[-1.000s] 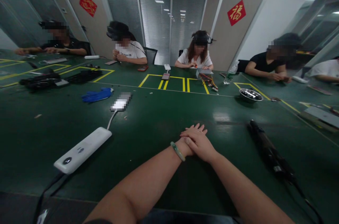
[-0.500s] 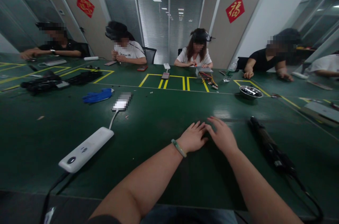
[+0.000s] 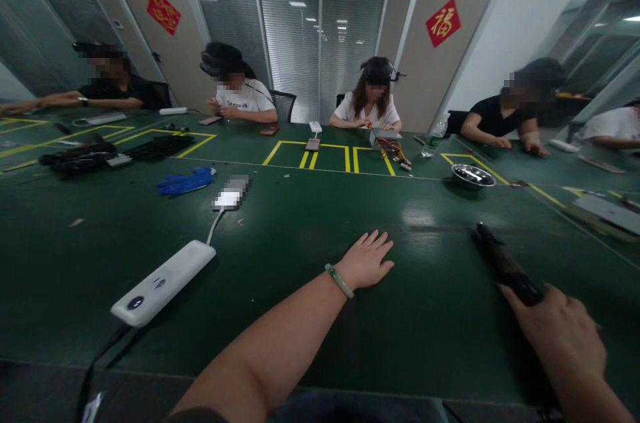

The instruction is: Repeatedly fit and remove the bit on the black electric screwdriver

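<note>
My left hand (image 3: 367, 257) lies palm down on the green table with its fingers spread and nothing in it. A pale green bangle (image 3: 339, 281) circles that wrist. To the right, my right hand (image 3: 563, 329) is closed around the near part of a long, dark, rod-like object (image 3: 505, 263). Its far end points away from me, and its exact kind is unclear. The palm hides the near end of the rod, where a cord ran off in the earlier picture.
A white power bank-like device (image 3: 165, 283) with cables lies at left. Beyond it are a phone (image 3: 233, 193) and a blue glove (image 3: 186, 181). A metal bowl (image 3: 473, 175) and a plastic bottle (image 3: 436, 135) stand farther off. Several people sit across the table.
My right hand has left the spot beside my left hand, moved right and closed on the dark rod-like object. My left hand has stayed in place.
</note>
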Action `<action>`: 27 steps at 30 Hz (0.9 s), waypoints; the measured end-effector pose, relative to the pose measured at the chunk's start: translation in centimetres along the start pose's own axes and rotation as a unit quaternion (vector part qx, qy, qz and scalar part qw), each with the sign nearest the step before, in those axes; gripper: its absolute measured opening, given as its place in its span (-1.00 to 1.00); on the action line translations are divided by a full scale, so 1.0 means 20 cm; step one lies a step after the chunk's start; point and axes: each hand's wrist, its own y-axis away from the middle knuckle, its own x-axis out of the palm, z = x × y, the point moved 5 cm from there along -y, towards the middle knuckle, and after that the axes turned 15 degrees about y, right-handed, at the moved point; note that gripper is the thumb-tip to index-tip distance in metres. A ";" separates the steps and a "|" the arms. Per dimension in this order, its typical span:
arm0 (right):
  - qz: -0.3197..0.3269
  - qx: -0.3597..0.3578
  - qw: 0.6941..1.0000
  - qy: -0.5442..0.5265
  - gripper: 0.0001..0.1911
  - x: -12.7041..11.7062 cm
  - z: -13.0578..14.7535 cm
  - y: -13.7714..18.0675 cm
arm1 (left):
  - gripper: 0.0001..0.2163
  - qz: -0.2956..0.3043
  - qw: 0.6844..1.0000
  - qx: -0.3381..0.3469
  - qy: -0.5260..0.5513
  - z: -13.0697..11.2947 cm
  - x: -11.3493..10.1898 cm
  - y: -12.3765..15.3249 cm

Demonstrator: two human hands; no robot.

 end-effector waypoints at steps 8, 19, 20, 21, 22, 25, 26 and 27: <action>0.030 -0.026 0.998 -0.038 -0.21 0.05 -0.08 -0.09 | -0.47 0.004 1.000 0.001 0.006 -0.01 -0.01 0.01; -0.013 -0.197 0.975 -0.102 -0.42 -0.23 0.31 0.08 | -0.34 -0.093 0.993 0.068 0.010 -0.13 -0.13 0.00; -0.023 -0.235 0.966 -0.104 -0.45 -0.27 0.40 0.12 | -0.31 -0.096 0.991 0.087 0.005 -0.16 -0.14 0.00; -0.030 -0.277 0.954 -0.108 -0.48 -0.31 0.50 0.16 | -0.29 -0.096 0.990 0.107 -0.001 -0.19 -0.15 0.01; -0.035 -0.321 0.940 -0.116 -0.50 -0.34 0.60 0.20 | -0.27 -0.094 0.988 0.125 -0.005 -0.22 -0.16 0.01; -0.044 -0.439 0.886 -0.140 -0.49 -0.38 0.90 0.31 | -0.21 -0.080 0.983 0.164 -0.013 -0.27 -0.16 0.02; -0.047 -0.471 0.868 -0.148 -0.45 -0.37 0.99 0.34 | -0.19 -0.078 0.983 0.165 -0.014 -0.27 -0.16 0.02; -0.051 -0.502 0.849 -0.157 -0.42 -0.36 1.08 0.37 | -0.20 -0.078 0.984 0.159 -0.015 -0.27 -0.16 0.02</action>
